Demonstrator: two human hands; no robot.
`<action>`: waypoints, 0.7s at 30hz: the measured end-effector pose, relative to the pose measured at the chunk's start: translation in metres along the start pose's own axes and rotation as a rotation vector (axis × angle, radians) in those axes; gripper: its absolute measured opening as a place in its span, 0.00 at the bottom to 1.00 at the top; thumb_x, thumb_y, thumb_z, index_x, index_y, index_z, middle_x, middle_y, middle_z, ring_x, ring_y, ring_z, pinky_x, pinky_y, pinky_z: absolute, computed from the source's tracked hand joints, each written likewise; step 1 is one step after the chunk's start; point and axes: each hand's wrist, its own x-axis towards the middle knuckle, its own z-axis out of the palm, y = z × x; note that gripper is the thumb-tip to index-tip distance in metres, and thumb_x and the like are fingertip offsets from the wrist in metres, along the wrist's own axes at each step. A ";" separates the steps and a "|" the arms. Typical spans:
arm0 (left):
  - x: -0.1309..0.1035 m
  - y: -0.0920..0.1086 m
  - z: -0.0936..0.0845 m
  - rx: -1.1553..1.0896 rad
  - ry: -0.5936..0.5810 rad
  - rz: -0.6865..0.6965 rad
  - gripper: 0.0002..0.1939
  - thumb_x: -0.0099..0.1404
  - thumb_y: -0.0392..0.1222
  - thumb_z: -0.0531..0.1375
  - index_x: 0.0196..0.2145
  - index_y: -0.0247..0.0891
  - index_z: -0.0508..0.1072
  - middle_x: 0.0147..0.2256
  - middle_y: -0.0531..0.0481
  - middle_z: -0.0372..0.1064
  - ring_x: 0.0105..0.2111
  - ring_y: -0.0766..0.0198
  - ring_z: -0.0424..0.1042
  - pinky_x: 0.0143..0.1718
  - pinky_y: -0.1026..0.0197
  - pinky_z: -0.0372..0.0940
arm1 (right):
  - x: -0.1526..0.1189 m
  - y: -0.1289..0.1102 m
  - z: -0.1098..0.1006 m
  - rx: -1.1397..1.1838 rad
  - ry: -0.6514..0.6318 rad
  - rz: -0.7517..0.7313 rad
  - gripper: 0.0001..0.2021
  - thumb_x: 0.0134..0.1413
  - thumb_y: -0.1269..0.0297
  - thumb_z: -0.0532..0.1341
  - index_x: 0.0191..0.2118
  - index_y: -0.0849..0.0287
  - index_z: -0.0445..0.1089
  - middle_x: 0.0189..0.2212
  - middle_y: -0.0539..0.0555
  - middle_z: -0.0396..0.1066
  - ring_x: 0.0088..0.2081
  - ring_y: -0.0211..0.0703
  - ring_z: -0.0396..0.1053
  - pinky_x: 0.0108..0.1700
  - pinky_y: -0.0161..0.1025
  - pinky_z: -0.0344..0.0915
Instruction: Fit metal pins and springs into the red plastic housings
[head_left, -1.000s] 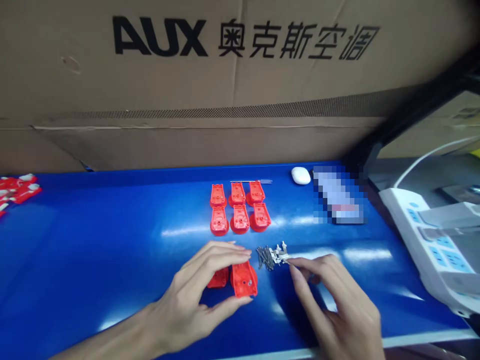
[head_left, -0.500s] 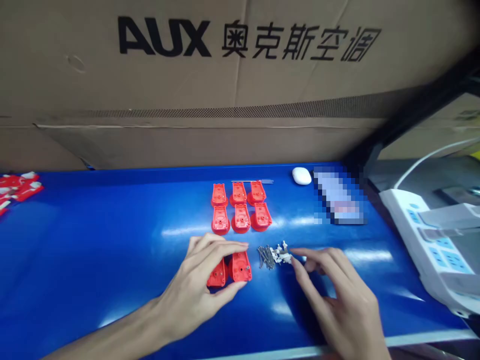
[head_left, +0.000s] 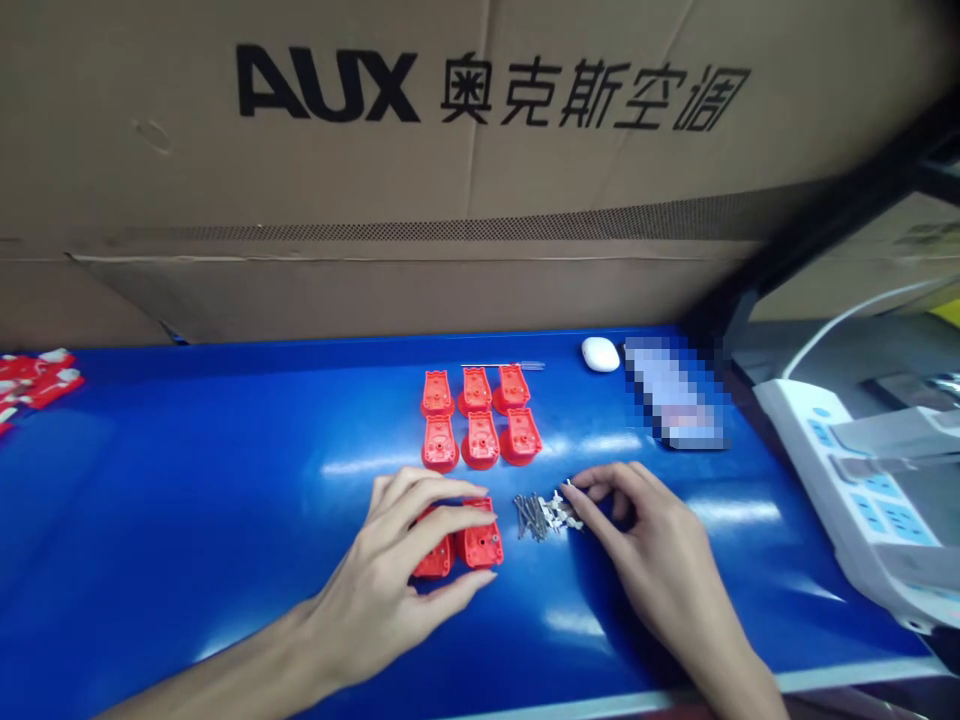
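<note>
Now, two red plastic housings [head_left: 478, 554] sit just left of the screw pile [head_left: 531, 517] on the blue tabletop [head_left: 247, 450]. Left hand [head_left: 390, 560] arches over them, thumb apart from fingers; gripping or not, I can't tell. Right of the screws, the right hand [head_left: 651, 530] pinches a white clip [head_left: 568, 483]. Beyond the screws, six red housings [head_left: 480, 432] stand three by two.
</note>
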 end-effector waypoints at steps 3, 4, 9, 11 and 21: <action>0.000 0.000 -0.001 0.010 -0.014 -0.016 0.20 0.72 0.38 0.72 0.59 0.46 0.77 0.60 0.46 0.77 0.57 0.51 0.73 0.59 0.45 0.64 | 0.003 -0.002 -0.003 0.044 0.007 0.015 0.20 0.70 0.39 0.64 0.46 0.52 0.79 0.41 0.54 0.78 0.39 0.48 0.73 0.43 0.44 0.68; 0.000 0.000 -0.001 0.012 -0.019 -0.019 0.21 0.72 0.39 0.72 0.60 0.46 0.77 0.60 0.46 0.77 0.57 0.52 0.72 0.58 0.45 0.64 | 0.004 -0.004 -0.005 0.062 0.019 0.022 0.20 0.70 0.40 0.64 0.47 0.52 0.79 0.43 0.54 0.79 0.41 0.48 0.74 0.44 0.44 0.69; 0.000 0.002 -0.002 -0.005 0.020 0.007 0.20 0.72 0.38 0.73 0.59 0.45 0.78 0.59 0.46 0.77 0.56 0.52 0.72 0.58 0.46 0.64 | -0.008 -0.023 -0.018 0.230 0.111 0.043 0.16 0.69 0.44 0.67 0.49 0.50 0.79 0.44 0.51 0.82 0.42 0.46 0.80 0.45 0.40 0.72; 0.000 0.003 -0.003 -0.016 0.060 0.012 0.18 0.72 0.37 0.72 0.57 0.44 0.79 0.58 0.46 0.78 0.56 0.53 0.72 0.58 0.46 0.64 | -0.018 -0.034 -0.021 0.305 0.081 -0.036 0.12 0.69 0.49 0.69 0.48 0.50 0.79 0.41 0.50 0.82 0.41 0.44 0.81 0.44 0.38 0.74; 0.000 0.010 -0.015 0.031 0.142 0.229 0.12 0.74 0.37 0.72 0.54 0.43 0.83 0.48 0.49 0.82 0.50 0.56 0.73 0.52 0.50 0.67 | -0.040 -0.070 -0.006 0.477 -0.150 -0.577 0.14 0.66 0.76 0.70 0.52 0.52 0.77 0.39 0.48 0.83 0.38 0.40 0.82 0.42 0.36 0.79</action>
